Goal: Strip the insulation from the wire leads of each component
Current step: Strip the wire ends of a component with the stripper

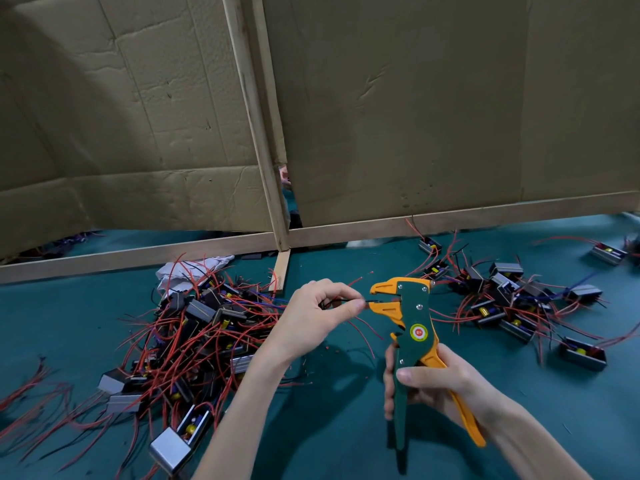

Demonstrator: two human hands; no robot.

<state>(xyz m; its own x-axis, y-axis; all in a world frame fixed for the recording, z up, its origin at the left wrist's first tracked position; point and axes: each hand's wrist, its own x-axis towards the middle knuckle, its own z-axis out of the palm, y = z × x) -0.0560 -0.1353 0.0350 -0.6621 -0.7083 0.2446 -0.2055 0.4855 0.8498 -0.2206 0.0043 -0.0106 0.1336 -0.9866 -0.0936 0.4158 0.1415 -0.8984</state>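
Head view, looking down over a teal-covered table (346, 431): the left hand (317, 315) has its fingers curled in, thumb and forefinger pinching a thin black wire lead (362, 301) and holding it out level toward the right. Something dark sits inside that palm, but I can't make out what it is from here; a few red wires trail out under the hand. The right hand (436, 388) is wrapped around the handles of a green and orange wire stripper (414, 329), held upright with its head turned to the left. The orange jaws stand apart, and the tip of the black lead reaches just in between them. To the left of the hands lies a thick pile of components (194, 337), small grey boxes tangled in red leads, with a crumpled white cloth (187, 271) at its far edge. A looser scatter of the same boxes (512, 299) spreads out on the right side, well apart from the first heap. Tiny red scraps (327, 348) dot the table under the left wrist. Behind it all stands a cardboard wall (415, 116) fixed to a pale wooden frame (138, 252).
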